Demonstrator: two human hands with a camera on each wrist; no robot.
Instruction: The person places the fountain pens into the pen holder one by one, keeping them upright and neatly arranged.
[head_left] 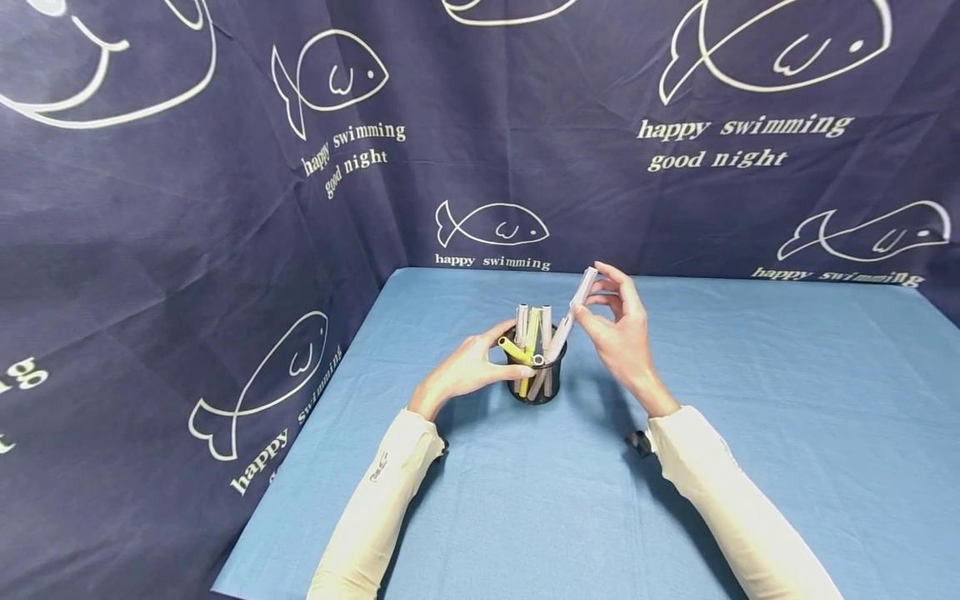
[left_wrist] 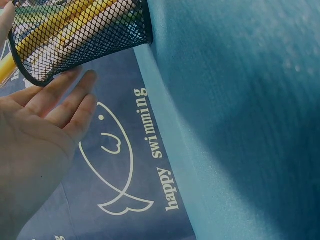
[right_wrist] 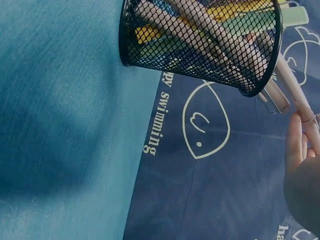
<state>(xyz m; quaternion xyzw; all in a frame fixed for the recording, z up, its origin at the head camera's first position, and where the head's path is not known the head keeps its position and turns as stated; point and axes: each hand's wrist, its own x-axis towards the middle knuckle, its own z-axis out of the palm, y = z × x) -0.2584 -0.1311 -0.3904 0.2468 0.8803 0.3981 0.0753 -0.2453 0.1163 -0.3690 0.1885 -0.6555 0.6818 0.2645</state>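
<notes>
A black mesh pen holder (head_left: 534,390) stands upright on the blue cloth, packed with several pale, yellow and green pens or markers. My left hand (head_left: 468,367) grips its left side, the thumb across the front near the rim; the left wrist view shows this hand's fingers (left_wrist: 70,102) beside the mesh. Above and right of the holder, my right hand (head_left: 618,333) pinches a pale pen (head_left: 583,287) between thumb and fingers. That pen slants up and right, its lower end close to another pale pen (head_left: 558,340) leaning over the rim; whether they touch is unclear.
Blue cloth (head_left: 540,500) covers the table around the holder. Dark blue fabric (head_left: 600,167) with white fish drawings and lettering hangs behind and at the left. A yellow marker (head_left: 513,350) sticks out over the holder's left rim.
</notes>
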